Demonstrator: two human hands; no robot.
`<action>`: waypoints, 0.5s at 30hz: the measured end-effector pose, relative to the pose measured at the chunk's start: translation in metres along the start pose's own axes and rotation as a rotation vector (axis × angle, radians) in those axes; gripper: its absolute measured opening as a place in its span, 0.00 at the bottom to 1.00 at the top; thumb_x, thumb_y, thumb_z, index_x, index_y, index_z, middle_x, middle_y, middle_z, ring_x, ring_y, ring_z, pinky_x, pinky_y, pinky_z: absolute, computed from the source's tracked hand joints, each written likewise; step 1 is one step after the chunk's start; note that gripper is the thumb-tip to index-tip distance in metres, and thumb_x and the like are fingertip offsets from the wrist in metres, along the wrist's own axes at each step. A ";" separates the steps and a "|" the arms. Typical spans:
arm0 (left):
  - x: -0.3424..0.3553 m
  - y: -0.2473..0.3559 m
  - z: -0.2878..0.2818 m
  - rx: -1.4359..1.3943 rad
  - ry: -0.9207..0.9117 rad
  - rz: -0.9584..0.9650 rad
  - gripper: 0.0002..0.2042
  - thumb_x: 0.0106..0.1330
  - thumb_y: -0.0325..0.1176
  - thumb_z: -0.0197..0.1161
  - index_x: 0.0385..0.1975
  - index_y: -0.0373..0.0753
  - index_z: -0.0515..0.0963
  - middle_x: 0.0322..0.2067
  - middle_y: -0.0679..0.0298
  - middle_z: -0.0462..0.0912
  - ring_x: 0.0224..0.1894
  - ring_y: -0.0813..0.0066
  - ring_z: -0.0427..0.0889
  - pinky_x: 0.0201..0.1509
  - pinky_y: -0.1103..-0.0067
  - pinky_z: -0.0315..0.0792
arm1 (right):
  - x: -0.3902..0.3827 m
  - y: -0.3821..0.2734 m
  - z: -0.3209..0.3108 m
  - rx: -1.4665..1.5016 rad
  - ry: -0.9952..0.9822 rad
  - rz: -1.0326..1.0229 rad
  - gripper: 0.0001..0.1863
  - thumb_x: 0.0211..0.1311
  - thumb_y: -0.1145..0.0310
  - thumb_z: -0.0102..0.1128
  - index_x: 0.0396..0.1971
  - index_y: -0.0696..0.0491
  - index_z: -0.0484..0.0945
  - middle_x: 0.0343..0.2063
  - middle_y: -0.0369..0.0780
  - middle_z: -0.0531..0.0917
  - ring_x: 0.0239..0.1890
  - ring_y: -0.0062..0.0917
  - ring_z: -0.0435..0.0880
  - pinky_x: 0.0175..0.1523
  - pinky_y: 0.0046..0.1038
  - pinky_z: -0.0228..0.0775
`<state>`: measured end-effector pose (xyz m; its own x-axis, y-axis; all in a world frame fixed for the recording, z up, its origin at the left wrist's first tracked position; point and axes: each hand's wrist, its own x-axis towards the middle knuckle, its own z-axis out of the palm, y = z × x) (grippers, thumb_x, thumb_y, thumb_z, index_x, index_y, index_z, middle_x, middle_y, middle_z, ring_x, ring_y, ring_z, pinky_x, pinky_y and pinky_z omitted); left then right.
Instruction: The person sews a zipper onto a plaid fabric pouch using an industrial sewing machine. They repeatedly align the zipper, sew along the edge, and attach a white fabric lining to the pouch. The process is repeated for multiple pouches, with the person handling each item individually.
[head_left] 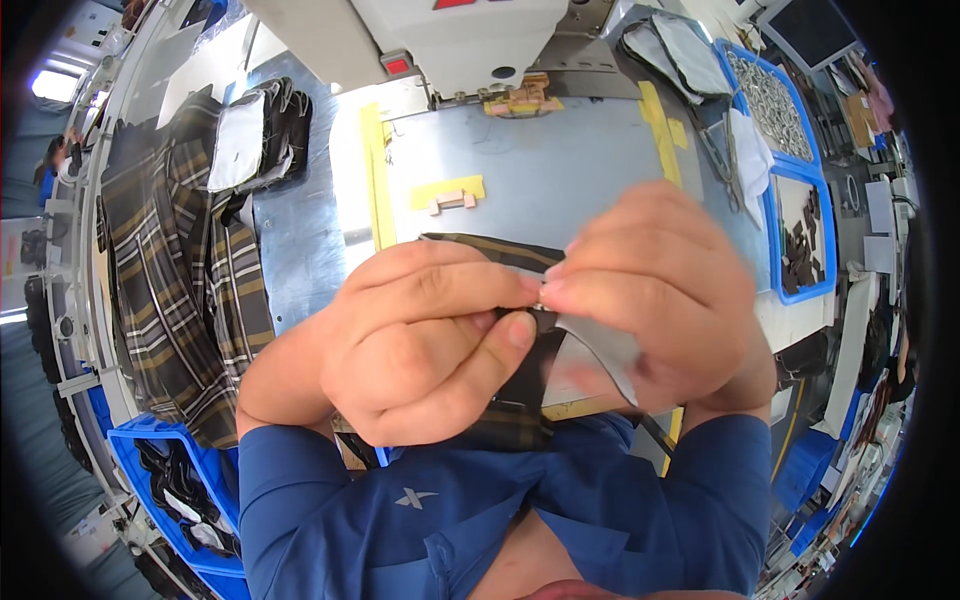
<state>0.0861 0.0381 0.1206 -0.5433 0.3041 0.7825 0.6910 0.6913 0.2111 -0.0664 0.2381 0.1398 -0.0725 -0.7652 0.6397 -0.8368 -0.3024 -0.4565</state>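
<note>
Over the worktop's [308, 235] near edge, our left hand [420, 340] and right hand [660, 295] pinch the cloth [495, 248] at, probably, a metal piece [540, 300], mostly hidden; we should keep fingertips close and fabric flat.

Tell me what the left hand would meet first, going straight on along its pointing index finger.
Likely the small shiny piece right at its tip, then almost at once the right hand; the exact depth there is unclear.
</note>
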 end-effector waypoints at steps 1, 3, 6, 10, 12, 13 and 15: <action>0.000 0.001 0.000 0.008 -0.015 -0.006 0.10 0.54 0.19 0.78 0.33 0.30 0.83 0.34 0.61 0.76 0.42 0.56 0.90 0.38 0.68 0.85 | -0.002 0.001 0.003 -0.043 0.022 -0.014 0.08 0.55 0.74 0.76 0.36 0.53 0.88 0.39 0.39 0.91 0.34 0.32 0.88 0.37 0.36 0.76; 0.001 0.002 -0.004 0.032 -0.025 -0.011 0.14 0.54 0.24 0.80 0.38 0.32 0.83 0.36 0.59 0.78 0.42 0.55 0.89 0.37 0.67 0.84 | -0.006 0.002 0.003 -0.122 0.023 -0.048 0.07 0.56 0.73 0.75 0.36 0.53 0.88 0.38 0.38 0.91 0.34 0.32 0.88 0.38 0.36 0.77; 0.000 -0.007 -0.021 0.011 0.062 0.007 0.23 0.55 0.38 0.85 0.45 0.36 0.83 0.38 0.56 0.80 0.40 0.54 0.87 0.35 0.66 0.82 | -0.005 -0.006 0.002 -0.160 0.056 -0.030 0.07 0.56 0.72 0.75 0.35 0.52 0.88 0.36 0.38 0.91 0.33 0.32 0.88 0.39 0.37 0.79; 0.012 -0.011 -0.049 -0.210 -0.019 -0.303 0.28 0.59 0.56 0.80 0.41 0.33 0.87 0.39 0.51 0.84 0.37 0.57 0.87 0.36 0.72 0.80 | -0.004 -0.014 -0.003 -0.165 0.068 -0.048 0.08 0.56 0.72 0.74 0.36 0.52 0.88 0.35 0.39 0.91 0.32 0.32 0.88 0.39 0.36 0.80; 0.019 -0.008 -0.054 -0.293 -0.111 -0.375 0.19 0.58 0.45 0.80 0.36 0.34 0.89 0.39 0.49 0.87 0.37 0.59 0.88 0.38 0.73 0.81 | -0.003 -0.015 -0.003 -0.139 0.069 -0.074 0.08 0.56 0.71 0.74 0.36 0.52 0.88 0.35 0.39 0.91 0.32 0.32 0.88 0.38 0.35 0.80; 0.023 -0.006 -0.056 -0.330 -0.154 -0.413 0.14 0.58 0.40 0.80 0.34 0.34 0.90 0.38 0.48 0.88 0.36 0.59 0.88 0.39 0.73 0.82 | -0.003 -0.015 -0.002 -0.127 0.069 -0.088 0.08 0.56 0.71 0.73 0.37 0.52 0.88 0.36 0.39 0.92 0.32 0.32 0.89 0.38 0.35 0.79; 0.020 -0.002 -0.045 -0.298 -0.053 -0.392 0.10 0.54 0.32 0.80 0.33 0.36 0.91 0.38 0.51 0.88 0.37 0.60 0.89 0.40 0.73 0.82 | -0.004 -0.013 0.000 -0.112 0.075 -0.104 0.08 0.57 0.71 0.73 0.37 0.52 0.88 0.36 0.39 0.92 0.32 0.32 0.89 0.38 0.35 0.79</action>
<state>0.0955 0.0135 0.1617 -0.8080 0.0968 0.5811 0.5315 0.5452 0.6483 -0.0551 0.2453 0.1428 -0.0190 -0.6876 0.7259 -0.8968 -0.3093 -0.3165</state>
